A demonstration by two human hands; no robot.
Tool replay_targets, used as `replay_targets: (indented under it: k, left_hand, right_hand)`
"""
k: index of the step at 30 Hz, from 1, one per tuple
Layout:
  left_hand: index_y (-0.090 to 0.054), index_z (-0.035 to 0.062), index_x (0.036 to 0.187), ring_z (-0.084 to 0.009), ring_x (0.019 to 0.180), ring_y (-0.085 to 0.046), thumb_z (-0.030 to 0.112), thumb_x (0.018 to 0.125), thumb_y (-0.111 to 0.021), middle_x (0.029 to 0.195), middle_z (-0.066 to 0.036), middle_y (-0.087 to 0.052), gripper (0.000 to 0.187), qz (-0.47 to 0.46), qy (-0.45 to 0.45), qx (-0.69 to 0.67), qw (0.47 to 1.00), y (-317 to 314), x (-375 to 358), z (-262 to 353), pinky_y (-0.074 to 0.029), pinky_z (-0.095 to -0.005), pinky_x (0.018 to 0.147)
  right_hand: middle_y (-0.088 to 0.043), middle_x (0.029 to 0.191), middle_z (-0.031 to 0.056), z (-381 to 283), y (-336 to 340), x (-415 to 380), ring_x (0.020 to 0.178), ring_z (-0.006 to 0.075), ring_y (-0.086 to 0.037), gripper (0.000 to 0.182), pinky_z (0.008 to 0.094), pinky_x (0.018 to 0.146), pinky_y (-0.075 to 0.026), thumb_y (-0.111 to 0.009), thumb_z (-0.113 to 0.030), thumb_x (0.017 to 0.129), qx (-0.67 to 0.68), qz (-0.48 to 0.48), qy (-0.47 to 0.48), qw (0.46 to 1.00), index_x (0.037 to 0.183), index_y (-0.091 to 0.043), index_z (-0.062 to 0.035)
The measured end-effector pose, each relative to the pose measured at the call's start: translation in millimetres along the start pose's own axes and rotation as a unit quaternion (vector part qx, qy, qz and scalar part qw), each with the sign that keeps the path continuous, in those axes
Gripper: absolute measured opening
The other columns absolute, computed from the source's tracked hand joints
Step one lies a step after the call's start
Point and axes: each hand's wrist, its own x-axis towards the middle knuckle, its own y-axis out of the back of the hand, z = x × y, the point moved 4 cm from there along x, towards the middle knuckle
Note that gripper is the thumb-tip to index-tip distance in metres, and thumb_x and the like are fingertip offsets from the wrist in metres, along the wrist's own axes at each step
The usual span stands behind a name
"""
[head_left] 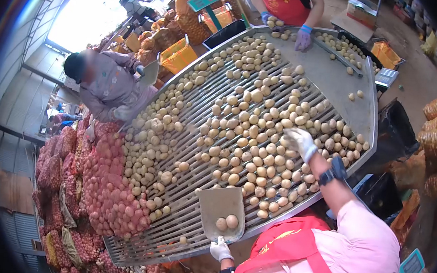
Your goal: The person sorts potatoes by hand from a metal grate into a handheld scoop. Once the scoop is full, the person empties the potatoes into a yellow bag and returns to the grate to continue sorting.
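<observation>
In the head view, my left hand (221,250), in a white glove, grips a beige scoop (217,204) by its handle end, low over the near edge of the slatted metal sorting table (188,241). Two potatoes (226,222) lie in the scoop close to the handle. Over on the right side, my right hand (301,143), gloved as well, reaches out with its fingers stretched across a dense spread of potatoes (263,163). Its fingertips overlap several of them in this view.
A person (111,83) at the left holds another scoop (150,73). Across the table, a person in a red apron (284,5) has gloved hands among potatoes. Red mesh sacks (107,179) are piled at the left. A metal bar (339,57) lies on the far plate.
</observation>
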Motion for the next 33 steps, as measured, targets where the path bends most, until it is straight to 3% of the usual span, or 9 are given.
replay_targets:
  k: [5,10,11,13,14,18,22,26,33]
  left_hand:
    - [-0.065,-0.0046,0.083,-0.0349,0.07,-0.063,0.025,0.085,-0.068,0.08,-0.024,-0.068,0.03,-0.029,-0.096,0.068,0.993,9,13,-7,-0.047,-0.0441,0.067]
    - [-0.066,-0.0029,0.093,-0.0362,0.08,-0.063,0.025,0.086,-0.064,0.091,-0.021,-0.068,0.029,0.09,-0.205,0.291,0.93,70,-14,68,-0.05,-0.0417,0.078]
    - [-0.061,0.0083,0.12,-0.0275,0.105,-0.062,0.041,0.086,-0.066,0.113,-0.017,-0.066,0.048,-0.07,-0.221,0.229,0.945,79,11,81,-0.045,-0.0449,0.098]
    - [-0.065,-0.0039,0.095,-0.0316,0.08,-0.062,0.019,0.088,-0.063,0.089,-0.018,-0.066,0.024,-0.132,-0.358,-0.031,0.924,86,-24,190,-0.05,-0.039,0.078]
    - [-0.064,-0.0042,0.096,-0.0275,0.081,-0.061,0.011,0.09,-0.059,0.088,-0.016,-0.065,0.017,-0.15,-0.431,-0.01,0.89,93,-68,260,-0.049,-0.0368,0.078]
    - [-0.067,-0.0019,0.107,-0.0322,0.097,-0.063,0.003,0.08,-0.06,0.104,-0.016,-0.066,0.028,-0.22,-0.805,-0.025,0.55,85,-217,424,-0.048,-0.0415,0.087]
    - [-0.065,0.0065,0.116,-0.0346,0.106,-0.06,0.019,0.079,-0.068,0.114,-0.014,-0.063,0.039,-0.394,-0.884,-0.014,0.253,61,-348,435,-0.044,-0.0427,0.09]
    - [-0.069,0.0125,0.108,-0.0249,0.082,-0.06,0.019,0.078,-0.068,0.085,-0.003,-0.06,0.031,-0.446,-0.878,0.021,0.173,50,-363,406,-0.044,-0.0385,0.078]
    - [-0.065,0.0147,0.099,-0.0202,0.076,-0.059,0.015,0.076,-0.067,0.084,0.0,-0.059,0.023,-0.301,-0.939,0.014,0.168,62,-370,372,-0.043,-0.0364,0.074]
  right_hand:
    - [-0.07,0.103,0.0055,-70,-8,97,0.09,0.0142,-0.065,0.027,0.0289,0.079,-0.053,-0.06,-0.017,0.093,-0.196,-0.09,0.091,0.972,0.114,-0.066,-0.0035]
    - [-0.072,0.095,0.0114,-141,15,115,0.091,0.0247,-0.068,0.033,0.0365,0.083,-0.052,-0.065,-0.028,0.08,-0.563,-0.015,0.158,0.811,0.106,-0.071,-0.0093]
    - [-0.072,0.097,0.0125,-145,23,122,0.092,0.0271,-0.067,0.034,0.0386,0.083,-0.052,-0.064,-0.031,0.08,-0.57,0.003,0.15,0.808,0.105,-0.071,-0.0097]
    - [-0.071,0.099,0.0139,-139,30,132,0.095,0.0311,-0.067,0.034,0.0417,0.084,-0.052,-0.063,-0.033,0.079,-0.615,0.04,0.162,0.77,0.103,-0.072,-0.0104]
    - [-0.071,0.1,0.0138,-140,23,119,0.095,0.0318,-0.066,0.033,0.0424,0.084,-0.052,-0.063,-0.032,0.079,-0.606,0.044,0.147,0.781,0.102,-0.072,-0.0103]
    - [-0.071,0.1,0.0147,-102,-42,82,0.092,0.0319,-0.068,0.032,0.0411,0.081,-0.054,-0.063,-0.025,0.074,-0.683,-0.051,0.171,0.709,0.1,-0.073,-0.0098]
    - [-0.071,0.095,0.015,-76,-90,13,0.086,0.0309,-0.069,0.028,0.0413,0.077,-0.055,-0.063,-0.021,0.073,-0.695,-0.155,0.232,0.663,0.096,-0.073,-0.0089]
    - [-0.071,0.094,0.0151,-67,-99,-39,0.086,0.0312,-0.069,0.028,0.0417,0.076,-0.055,-0.063,-0.021,0.073,-0.673,-0.139,0.259,0.679,0.096,-0.073,-0.009]
    - [-0.071,0.094,0.0153,-48,-99,-69,0.086,0.0317,-0.069,0.027,0.0423,0.076,-0.054,-0.062,-0.022,0.075,-0.649,-0.1,0.261,0.707,0.095,-0.072,-0.0092]
